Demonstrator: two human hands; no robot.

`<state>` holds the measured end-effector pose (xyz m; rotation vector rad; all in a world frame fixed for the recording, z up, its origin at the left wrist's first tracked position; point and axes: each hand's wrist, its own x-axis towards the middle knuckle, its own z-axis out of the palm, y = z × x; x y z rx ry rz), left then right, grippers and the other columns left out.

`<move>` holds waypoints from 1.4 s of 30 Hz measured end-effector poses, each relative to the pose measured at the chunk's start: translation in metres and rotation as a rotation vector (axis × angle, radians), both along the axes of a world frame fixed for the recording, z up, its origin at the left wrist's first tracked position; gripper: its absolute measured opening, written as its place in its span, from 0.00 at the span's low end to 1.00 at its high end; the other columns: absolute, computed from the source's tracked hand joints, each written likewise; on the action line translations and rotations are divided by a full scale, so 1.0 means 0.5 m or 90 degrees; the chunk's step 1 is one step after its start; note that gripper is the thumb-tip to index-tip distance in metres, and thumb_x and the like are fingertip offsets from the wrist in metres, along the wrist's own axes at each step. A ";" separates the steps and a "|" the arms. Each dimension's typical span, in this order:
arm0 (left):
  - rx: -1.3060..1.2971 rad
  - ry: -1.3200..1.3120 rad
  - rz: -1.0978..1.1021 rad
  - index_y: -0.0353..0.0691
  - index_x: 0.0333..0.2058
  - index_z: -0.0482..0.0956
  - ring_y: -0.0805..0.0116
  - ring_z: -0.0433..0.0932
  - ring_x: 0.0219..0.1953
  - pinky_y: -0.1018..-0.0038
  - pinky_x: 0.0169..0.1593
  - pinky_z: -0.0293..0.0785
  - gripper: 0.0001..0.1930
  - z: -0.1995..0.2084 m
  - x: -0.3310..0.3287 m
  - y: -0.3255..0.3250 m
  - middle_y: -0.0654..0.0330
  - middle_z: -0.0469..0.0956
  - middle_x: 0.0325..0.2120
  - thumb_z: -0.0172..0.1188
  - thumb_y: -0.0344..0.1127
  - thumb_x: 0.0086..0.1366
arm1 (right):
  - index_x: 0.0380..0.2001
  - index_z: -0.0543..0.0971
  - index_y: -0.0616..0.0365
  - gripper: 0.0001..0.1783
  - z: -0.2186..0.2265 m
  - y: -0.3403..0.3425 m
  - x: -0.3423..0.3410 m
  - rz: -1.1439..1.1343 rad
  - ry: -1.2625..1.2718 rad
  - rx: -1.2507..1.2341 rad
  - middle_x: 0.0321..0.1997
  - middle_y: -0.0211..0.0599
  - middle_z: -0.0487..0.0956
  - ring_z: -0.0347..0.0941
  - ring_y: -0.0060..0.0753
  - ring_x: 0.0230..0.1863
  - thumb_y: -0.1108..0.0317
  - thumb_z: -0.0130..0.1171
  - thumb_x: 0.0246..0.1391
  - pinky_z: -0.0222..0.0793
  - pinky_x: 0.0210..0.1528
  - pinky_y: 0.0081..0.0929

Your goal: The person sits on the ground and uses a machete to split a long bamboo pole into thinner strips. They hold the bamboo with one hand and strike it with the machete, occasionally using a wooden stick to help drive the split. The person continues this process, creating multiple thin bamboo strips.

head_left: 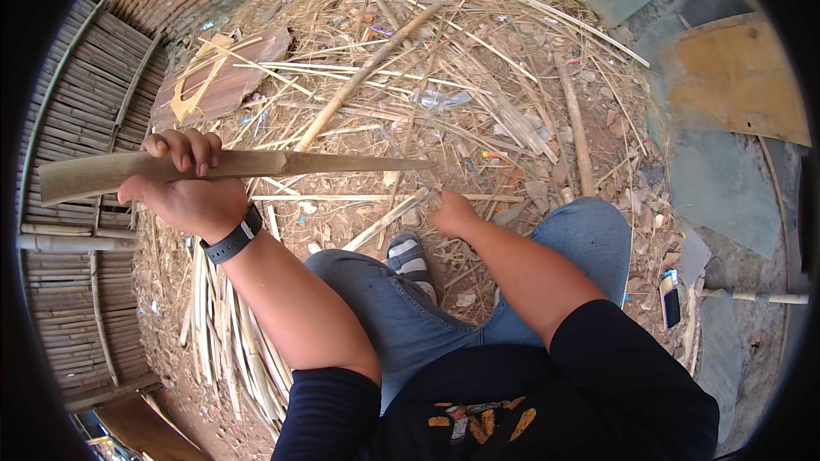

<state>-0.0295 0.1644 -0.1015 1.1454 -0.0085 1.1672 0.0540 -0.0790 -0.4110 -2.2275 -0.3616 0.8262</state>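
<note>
My left hand (184, 175) is raised at the left, its fingers wrapped round a split bamboo piece (256, 164). The bamboo is broad at its left end and narrows to a tip above my right hand. My right hand (457, 212) is closed low over the ground in front of my knees; what it grips, if anything, is hidden. Just left of its knuckles ends a pale bamboo strip (389, 218), slanting down toward my foot. I cannot tell whether hand and strip touch.
Bamboo strips and straw litter the ground ahead, with a long bamboo pole (367, 72) among them. A bundle of split strips (231, 337) lies left of my legs. A bamboo wall (81, 179) stands at the left, grey slabs (722, 179) and a phone (670, 299) at the right.
</note>
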 end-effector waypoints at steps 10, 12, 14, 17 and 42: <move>-0.014 0.002 0.046 0.47 0.31 0.67 0.77 0.57 0.16 0.79 0.24 0.56 0.37 0.001 0.013 -0.008 0.70 0.60 0.18 0.45 0.81 0.55 | 0.48 0.76 0.68 0.26 0.005 -0.007 0.003 0.030 0.031 -0.037 0.46 0.60 0.79 0.77 0.55 0.50 0.63 0.62 0.46 0.73 0.51 0.42; -0.014 0.006 0.053 0.46 0.31 0.67 0.77 0.57 0.17 0.79 0.25 0.56 0.38 0.000 0.013 -0.011 0.69 0.60 0.18 0.46 0.81 0.55 | 0.48 0.75 0.67 0.26 0.001 -0.024 0.024 0.071 0.095 -0.141 0.46 0.60 0.79 0.77 0.55 0.50 0.63 0.61 0.46 0.73 0.52 0.42; -0.013 0.013 0.063 0.46 0.31 0.67 0.77 0.58 0.17 0.79 0.25 0.56 0.38 0.000 0.008 -0.010 0.69 0.60 0.18 0.46 0.82 0.54 | 0.46 0.76 0.67 0.25 0.003 -0.023 0.020 0.086 0.074 -0.169 0.47 0.60 0.79 0.77 0.56 0.50 0.62 0.62 0.47 0.73 0.52 0.42; -0.026 0.007 0.097 0.46 0.32 0.67 0.77 0.58 0.17 0.79 0.25 0.57 0.38 0.000 0.009 -0.010 0.69 0.60 0.19 0.45 0.82 0.54 | 0.43 0.79 0.66 0.22 0.015 -0.006 0.001 0.041 0.011 -0.107 0.47 0.60 0.79 0.77 0.57 0.50 0.61 0.60 0.48 0.73 0.51 0.42; -0.016 0.010 0.096 0.46 0.32 0.67 0.77 0.57 0.16 0.80 0.23 0.55 0.38 0.005 0.007 -0.013 0.69 0.60 0.18 0.44 0.82 0.55 | 0.39 0.81 0.69 0.19 0.090 0.015 0.007 0.159 0.021 -0.179 0.43 0.59 0.81 0.79 0.56 0.46 0.66 0.60 0.45 0.75 0.50 0.39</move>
